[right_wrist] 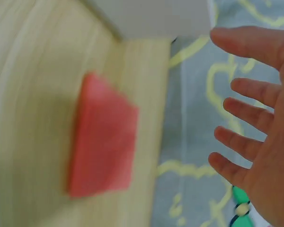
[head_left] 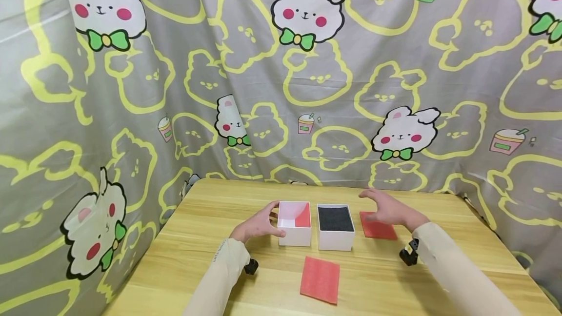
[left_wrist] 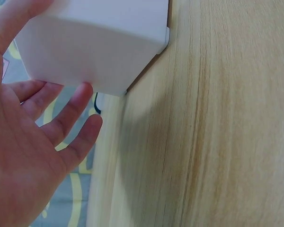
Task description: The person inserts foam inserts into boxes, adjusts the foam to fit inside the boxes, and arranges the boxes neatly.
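At the left white box [head_left: 294, 235] my left hand [head_left: 259, 223] holds the left side, thumb at the near corner and fingers toward the back. In the left wrist view the thumb and fingertips meet the box walls [left_wrist: 85, 52]. Red shows inside this box, along its right part. Beside it stands a second white box [head_left: 335, 242] with a dark grey, sheet-like piece [head_left: 335, 218] in it. My right hand [head_left: 388, 210] hovers over a red flat square [head_left: 379, 230], fingers spread and holding nothing. The right wrist view shows that red square [right_wrist: 106, 142] apart from the fingertips.
Another red flat square [head_left: 320, 280] lies in front of the boxes on the wooden table [head_left: 189, 257]. A patterned grey curtain [head_left: 263, 82] hangs behind the table's back edge and along its left side. A small gap separates the boxes.
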